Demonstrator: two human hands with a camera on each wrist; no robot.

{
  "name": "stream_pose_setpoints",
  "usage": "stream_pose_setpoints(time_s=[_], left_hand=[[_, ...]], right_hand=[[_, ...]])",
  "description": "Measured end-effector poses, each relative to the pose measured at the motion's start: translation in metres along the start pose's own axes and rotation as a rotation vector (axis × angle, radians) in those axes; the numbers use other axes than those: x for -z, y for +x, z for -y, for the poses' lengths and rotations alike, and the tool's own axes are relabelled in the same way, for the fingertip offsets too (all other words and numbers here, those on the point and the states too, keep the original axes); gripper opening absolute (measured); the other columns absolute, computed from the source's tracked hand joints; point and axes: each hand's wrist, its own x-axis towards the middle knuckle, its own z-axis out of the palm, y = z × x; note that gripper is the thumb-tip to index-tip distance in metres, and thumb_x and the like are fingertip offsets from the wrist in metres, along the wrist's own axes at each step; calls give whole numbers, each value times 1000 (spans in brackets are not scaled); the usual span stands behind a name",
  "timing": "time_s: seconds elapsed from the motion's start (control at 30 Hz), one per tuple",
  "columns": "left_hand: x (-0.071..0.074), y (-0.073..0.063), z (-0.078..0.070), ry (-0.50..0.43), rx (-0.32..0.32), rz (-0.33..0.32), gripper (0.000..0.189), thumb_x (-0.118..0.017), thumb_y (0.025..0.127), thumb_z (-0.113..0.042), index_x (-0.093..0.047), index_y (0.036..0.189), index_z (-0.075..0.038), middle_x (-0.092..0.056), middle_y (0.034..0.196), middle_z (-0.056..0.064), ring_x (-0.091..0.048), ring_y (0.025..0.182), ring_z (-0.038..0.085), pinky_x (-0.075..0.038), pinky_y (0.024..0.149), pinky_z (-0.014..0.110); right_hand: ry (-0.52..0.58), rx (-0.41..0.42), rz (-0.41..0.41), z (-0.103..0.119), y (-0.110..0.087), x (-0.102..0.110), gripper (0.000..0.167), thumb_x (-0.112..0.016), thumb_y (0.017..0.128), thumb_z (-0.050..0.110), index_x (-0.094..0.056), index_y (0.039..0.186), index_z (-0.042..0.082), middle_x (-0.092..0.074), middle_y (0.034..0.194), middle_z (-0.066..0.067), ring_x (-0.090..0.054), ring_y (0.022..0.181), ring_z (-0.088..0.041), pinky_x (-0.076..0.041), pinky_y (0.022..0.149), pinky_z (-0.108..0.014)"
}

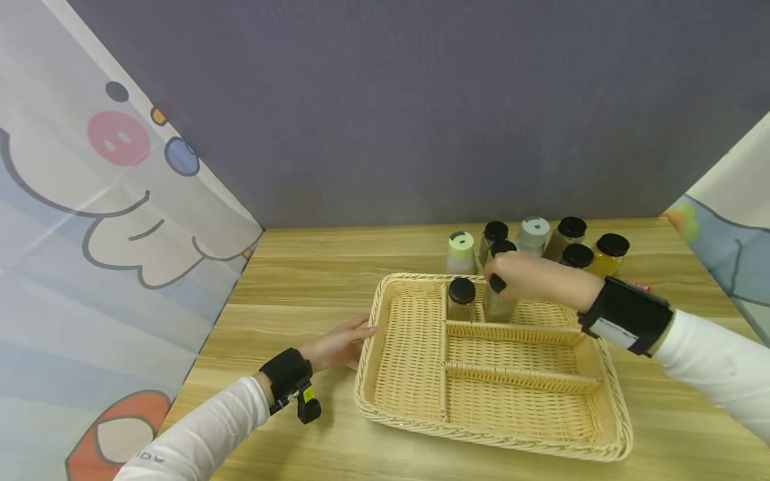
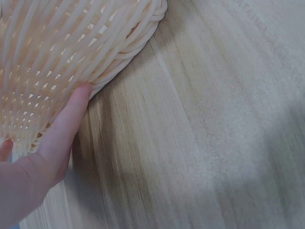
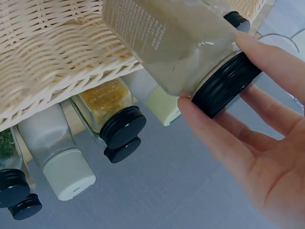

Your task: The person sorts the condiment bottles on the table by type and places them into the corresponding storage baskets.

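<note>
My right hand (image 1: 526, 274) holds a black-lidded spice jar (image 3: 167, 43) by its neck and lid, fingers and thumb around it. Pale greyish-brown contents fill this jar, and printed text shows on its side. In the head view it is over the back compartment of a wicker basket (image 1: 445, 394). Beside it, another black-lidded jar (image 1: 461, 300) stands in that compartment. Against the basket's left side rests my left hand (image 1: 337, 345), a fingertip at the rim. The left wrist view shows a fairly straight finger (image 2: 66, 119) along the weave.
Behind the basket stand several jars, among them a green-lidded one (image 1: 461, 250), a white-lidded one (image 1: 533, 234) and a yellow-filled one (image 1: 606, 257). A dark grey panel (image 1: 385, 120) rises at the table's back. Printed curtain (image 1: 90, 300) borders the left.
</note>
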Motion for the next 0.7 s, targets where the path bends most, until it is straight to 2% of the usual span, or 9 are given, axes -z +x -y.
stream_pose_setpoints(time_s=[0.33, 0.7], left_hand=[[1, 0, 0, 7, 3, -2, 64, -44, 93, -31, -6, 143, -17, -27, 139, 22, -30, 123, 42, -39, 84, 58], [2, 1, 2, -7, 6, -1, 61, -41, 94, -29, -6, 143, -17, -27, 139, 22, -30, 123, 42, -39, 85, 58]], right_hand=[[14, 24, -8, -1, 1, -9, 26, -75, 65, 5, -63, 88, 1, -60, 83, -6, -58, 76, -22, -49, 63, -32], [-13, 1, 7, -1, 3, -16, 31, -75, 66, 6, -63, 94, -2, -62, 89, -12, -59, 81, -28, -50, 67, -35]])
